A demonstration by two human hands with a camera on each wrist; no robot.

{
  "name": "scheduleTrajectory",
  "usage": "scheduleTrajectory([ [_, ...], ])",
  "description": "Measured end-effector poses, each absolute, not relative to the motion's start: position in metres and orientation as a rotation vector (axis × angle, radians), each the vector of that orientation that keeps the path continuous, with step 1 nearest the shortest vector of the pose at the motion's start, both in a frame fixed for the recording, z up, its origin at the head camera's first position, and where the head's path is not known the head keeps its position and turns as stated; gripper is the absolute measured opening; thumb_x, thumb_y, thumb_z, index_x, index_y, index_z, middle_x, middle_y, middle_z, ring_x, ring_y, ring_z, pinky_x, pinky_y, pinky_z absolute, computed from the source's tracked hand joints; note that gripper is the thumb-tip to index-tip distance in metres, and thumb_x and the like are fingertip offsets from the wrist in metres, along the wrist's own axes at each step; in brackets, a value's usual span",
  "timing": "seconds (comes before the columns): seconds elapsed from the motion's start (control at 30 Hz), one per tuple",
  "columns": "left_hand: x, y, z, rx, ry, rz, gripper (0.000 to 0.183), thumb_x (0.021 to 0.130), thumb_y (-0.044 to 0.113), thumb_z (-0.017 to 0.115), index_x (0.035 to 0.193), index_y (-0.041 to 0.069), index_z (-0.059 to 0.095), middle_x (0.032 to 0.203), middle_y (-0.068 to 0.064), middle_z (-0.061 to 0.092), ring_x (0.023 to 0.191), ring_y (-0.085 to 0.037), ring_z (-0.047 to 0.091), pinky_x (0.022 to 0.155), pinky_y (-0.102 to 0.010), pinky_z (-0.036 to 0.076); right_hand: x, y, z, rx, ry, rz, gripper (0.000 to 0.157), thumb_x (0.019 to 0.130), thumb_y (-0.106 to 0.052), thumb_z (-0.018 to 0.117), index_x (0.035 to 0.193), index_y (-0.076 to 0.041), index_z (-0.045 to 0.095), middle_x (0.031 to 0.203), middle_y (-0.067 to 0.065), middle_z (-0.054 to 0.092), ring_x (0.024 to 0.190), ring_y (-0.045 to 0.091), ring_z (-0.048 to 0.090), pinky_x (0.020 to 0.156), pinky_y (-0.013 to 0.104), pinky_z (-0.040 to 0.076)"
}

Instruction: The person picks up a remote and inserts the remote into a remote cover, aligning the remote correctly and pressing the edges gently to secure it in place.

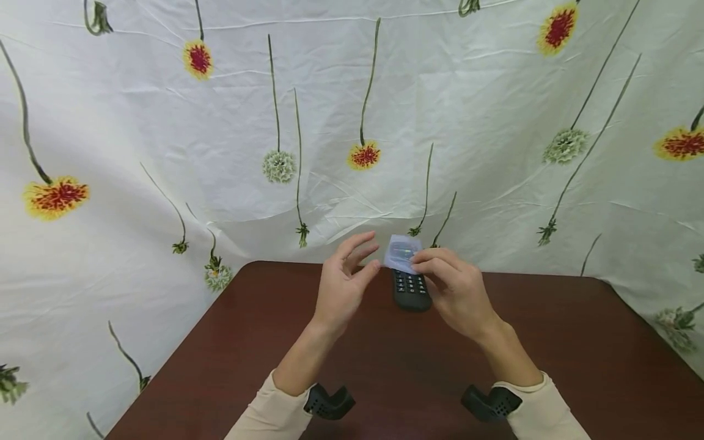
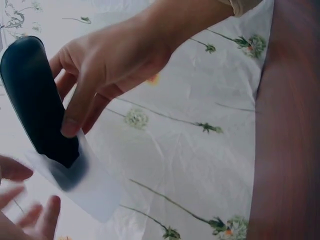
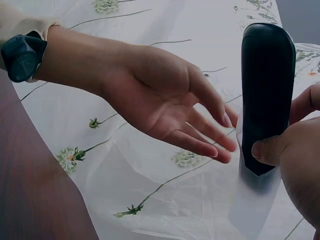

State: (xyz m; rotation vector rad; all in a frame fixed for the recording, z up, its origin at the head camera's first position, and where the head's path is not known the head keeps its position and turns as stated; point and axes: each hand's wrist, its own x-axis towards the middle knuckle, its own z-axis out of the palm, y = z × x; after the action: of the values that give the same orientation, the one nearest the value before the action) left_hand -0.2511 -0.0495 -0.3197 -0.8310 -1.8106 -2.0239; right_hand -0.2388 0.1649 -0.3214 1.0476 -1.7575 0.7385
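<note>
A black remote control with pale-marked keys is held up above the table, its far end inside a thin translucent plastic sleeve. My right hand grips the remote along its side, where the sleeve starts; in the left wrist view the thumb of this right hand lies on the remote's plain back. Loose plastic extends past the remote's covered end. To the left, my left hand is raised with fingers apart and relaxed, touching neither remote nor sleeve. In the right wrist view the left hand shows its palm.
Beneath the hands is a dark reddish-brown table with rounded far corners. A white cloth printed with flowers and stems hangs behind it and drapes at both sides. Black bands sit at both wrists, over pale sleeves.
</note>
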Motion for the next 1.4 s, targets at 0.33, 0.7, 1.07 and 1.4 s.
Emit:
scheduleTrajectory([
  [0.33,-0.2441,-0.0441,-0.3124,-0.557,-1.974,-2.436,0.034,0.106,0.019,0.060,0.110,-0.014,0.068,0.090,-0.011,0.070,0.079,-0.019,0.072,0.077,-0.033,0.061,-0.2422,0.1626,-0.3233,1.109,-1.725,0.645,0.031,0.079,0.023,0.066,0.092,-0.005,0.069,0.106,0.008,0.069,0.096,0.027,0.066,0.091,0.032,0.050],
  [0.7,-0.2413,-0.0453,-0.3111,-0.614,-1.919,-2.560,0.027,0.099,0.005,0.065,0.111,-0.019,0.066,0.092,-0.007,0.072,0.077,-0.013,0.070,0.074,-0.027,0.059,-0.2441,0.1625,-0.3254,1.148,-1.702,0.655,0.030,0.079,0.023,0.068,0.092,-0.004,0.070,0.107,0.012,0.069,0.102,0.033,0.067,0.099,0.028,0.049],
  [1.07,-0.2421,-0.0462,-0.3129,-0.628,-1.907,-2.549,0.027,0.097,-0.001,0.065,0.114,-0.022,0.064,0.093,-0.008,0.072,0.080,-0.014,0.070,0.078,-0.030,0.059,-0.2438,0.1613,-0.3249,1.135,-1.723,0.650,0.021,0.088,0.016,0.062,0.091,-0.003,0.069,0.109,0.012,0.068,0.106,0.033,0.066,0.102,0.029,0.047],
  [1.4,-0.2445,-0.0464,-0.3149,-0.740,-1.861,-2.511,0.028,0.097,-0.004,0.064,0.117,-0.023,0.063,0.095,-0.011,0.074,0.084,-0.016,0.072,0.081,-0.035,0.060,-0.2399,0.1594,-0.3236,1.032,-1.772,0.664,0.031,0.079,0.024,0.072,0.095,-0.002,0.069,0.115,0.014,0.065,0.110,0.033,0.061,0.105,0.026,0.044],
])
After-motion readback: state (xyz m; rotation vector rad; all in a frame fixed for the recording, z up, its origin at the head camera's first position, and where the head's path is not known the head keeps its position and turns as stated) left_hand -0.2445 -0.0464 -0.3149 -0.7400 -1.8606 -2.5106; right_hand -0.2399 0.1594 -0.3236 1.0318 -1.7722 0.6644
